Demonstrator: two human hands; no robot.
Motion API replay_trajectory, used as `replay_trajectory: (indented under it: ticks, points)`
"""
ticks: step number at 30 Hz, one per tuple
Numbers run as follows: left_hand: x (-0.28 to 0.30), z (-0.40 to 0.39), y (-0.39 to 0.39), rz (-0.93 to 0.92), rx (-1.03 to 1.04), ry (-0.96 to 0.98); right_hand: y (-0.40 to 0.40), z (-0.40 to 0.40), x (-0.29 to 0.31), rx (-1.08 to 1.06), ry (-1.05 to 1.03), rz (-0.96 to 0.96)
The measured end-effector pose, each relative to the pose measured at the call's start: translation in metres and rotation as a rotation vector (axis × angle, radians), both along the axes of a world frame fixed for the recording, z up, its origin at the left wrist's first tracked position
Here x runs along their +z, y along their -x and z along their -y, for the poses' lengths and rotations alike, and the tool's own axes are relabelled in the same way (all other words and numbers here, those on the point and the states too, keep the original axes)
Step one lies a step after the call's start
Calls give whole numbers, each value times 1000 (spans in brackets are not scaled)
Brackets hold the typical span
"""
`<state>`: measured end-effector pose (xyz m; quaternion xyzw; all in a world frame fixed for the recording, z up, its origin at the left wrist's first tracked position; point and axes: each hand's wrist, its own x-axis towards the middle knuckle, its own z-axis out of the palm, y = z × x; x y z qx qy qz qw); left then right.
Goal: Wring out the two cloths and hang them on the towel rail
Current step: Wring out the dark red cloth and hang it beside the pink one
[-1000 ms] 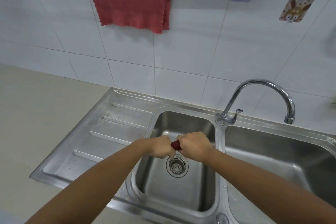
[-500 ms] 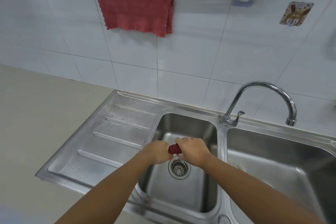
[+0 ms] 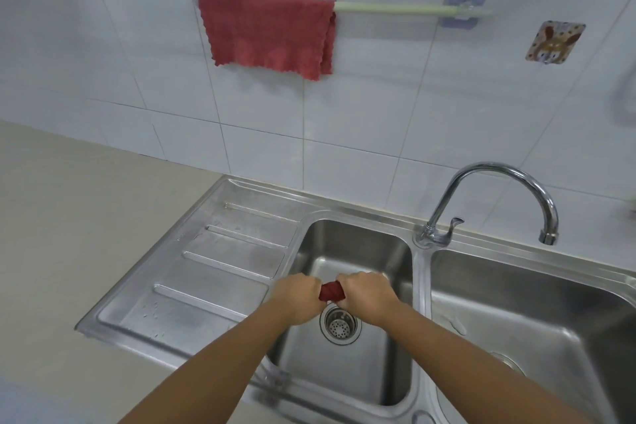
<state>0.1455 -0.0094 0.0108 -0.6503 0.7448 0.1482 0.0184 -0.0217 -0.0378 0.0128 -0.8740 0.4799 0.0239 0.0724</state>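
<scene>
A red cloth [image 3: 268,33] hangs spread over the left half of the pale green towel rail [image 3: 409,8] on the tiled wall. A second, dark red cloth [image 3: 331,291] is twisted into a tight roll above the small sink basin [image 3: 351,251], just over the drain [image 3: 340,324]. My left hand [image 3: 297,294] grips its left end and my right hand [image 3: 368,293] grips its right end, fists close together. Only a short stretch of the cloth shows between them.
A ribbed steel draining board [image 3: 206,272] lies left of the basin. The curved tap [image 3: 488,203] stands behind, its spout over the larger right basin [image 3: 537,320]. A square sticker hook [image 3: 554,41] sits on the wall right of the rail. Beige counter [image 3: 69,217] spreads left.
My hands stay clenched on the twisted cloth over the drain, barely shifted. The view has tilted up, so rail and hanging cloth sit lower in the frame.
</scene>
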Motion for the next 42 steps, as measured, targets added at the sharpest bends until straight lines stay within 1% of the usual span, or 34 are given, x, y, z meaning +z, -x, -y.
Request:
replay_trajectory:
  ticks: [2, 3, 5, 7, 8, 11, 12, 13, 15, 17, 20, 23, 25, 28, 34, 42]
  points:
    - [-3, 1, -5, -23, 10, 39, 6, 0, 4, -63, -204, 201]
    - [-3, 0, -10, -60, 28, 23, 10, -1, 8, -118, -316, 326]
    - [-2, -3, -17, -163, 53, -53, 18, -2, 17, -239, -494, 570]
    - [-4, -7, -22, -321, 69, -117, 24, -3, 23, -333, -598, 767]
    - [-3, -9, -22, -421, 82, -144, 26, -5, 24, -357, -622, 822]
    - [5, -13, -15, -814, 159, -250, 27, -9, 26, -364, -605, 861]
    - [9, -13, -12, -909, 184, -280, 27, -11, 26, -370, -600, 885]
    - [12, -13, -10, -939, 200, -282, 25, -13, 27, -378, -598, 917]
    - [14, -14, -9, -873, 203, -234, 24, -15, 28, -399, -634, 983]
    - [13, -15, -9, -835, 204, -185, 25, -17, 29, -398, -641, 979]
    - [16, -16, -9, -789, 194, -100, 30, -16, 31, -336, -507, 826]
    - [21, -14, -11, -652, 144, 60, 33, -15, 32, -278, -374, 662]
    - [23, -12, -11, -594, 100, 143, 32, -15, 34, -302, -289, 630]
    - [27, -8, -10, -599, 64, 175, 29, -16, 40, -302, -235, 668]
    - [32, -6, -10, -687, 93, 76, 27, -11, 53, -386, -360, 908]
    - [31, -5, -17, -718, 110, 6, 36, -1, 62, -428, -605, 1020]
